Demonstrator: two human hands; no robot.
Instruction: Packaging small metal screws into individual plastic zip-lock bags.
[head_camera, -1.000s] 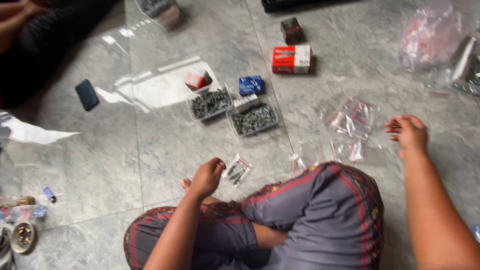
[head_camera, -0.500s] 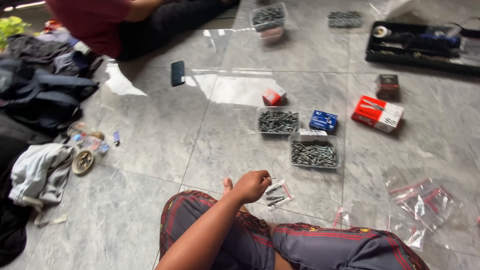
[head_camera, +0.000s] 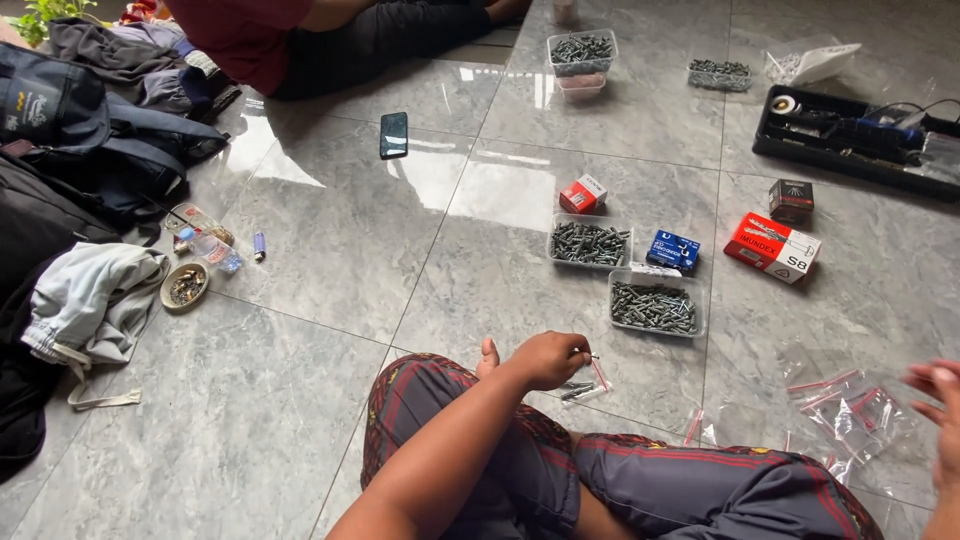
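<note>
Nearest me, my left hand sits above my knee, fingers pinched together on a small clear bag with dark screws inside, its red-strip top by my fingertips. My right hand shows only at the right edge, fingers loosely apart, touching nothing, just beside a pile of empty zip bags on the grey floor tiles. Farther out, two clear trays of screws (boxes just beside them: red, blue). Left, a small dish. Far, a phone and a black tool tray.
</note>
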